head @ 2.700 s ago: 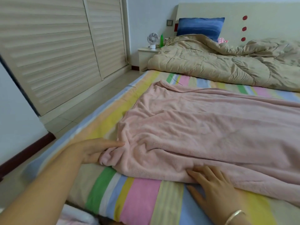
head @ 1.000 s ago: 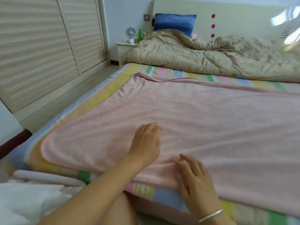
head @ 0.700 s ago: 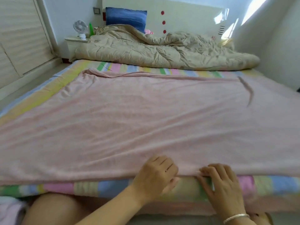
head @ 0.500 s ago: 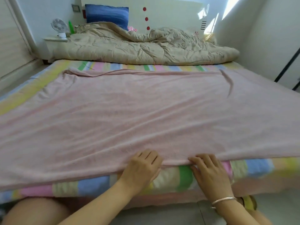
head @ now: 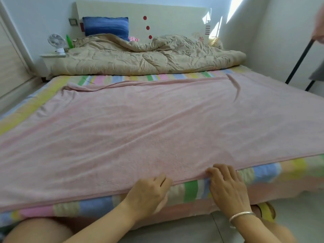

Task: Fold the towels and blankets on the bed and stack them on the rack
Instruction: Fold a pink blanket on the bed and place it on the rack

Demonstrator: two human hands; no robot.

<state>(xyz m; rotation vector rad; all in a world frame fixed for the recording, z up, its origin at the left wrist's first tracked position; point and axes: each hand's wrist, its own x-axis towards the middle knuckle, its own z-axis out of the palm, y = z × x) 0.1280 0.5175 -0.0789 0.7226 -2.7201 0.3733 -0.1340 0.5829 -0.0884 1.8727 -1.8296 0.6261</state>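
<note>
The pink blanket (head: 157,123) is spread flat over the striped bed (head: 191,190), its near hem lying along the foot edge. That hem is pinched by the left hand (head: 149,192) and the right hand (head: 226,188), fingers (head: 219,171) curled round it. The first fold is judged to be starting; the hem must be lifted and carried to the far hem, edges matched

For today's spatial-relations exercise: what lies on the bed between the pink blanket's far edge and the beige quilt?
Only a bare band of striped sheet separates the pink blanket from the beige quilt, seen in the head view.
</note>
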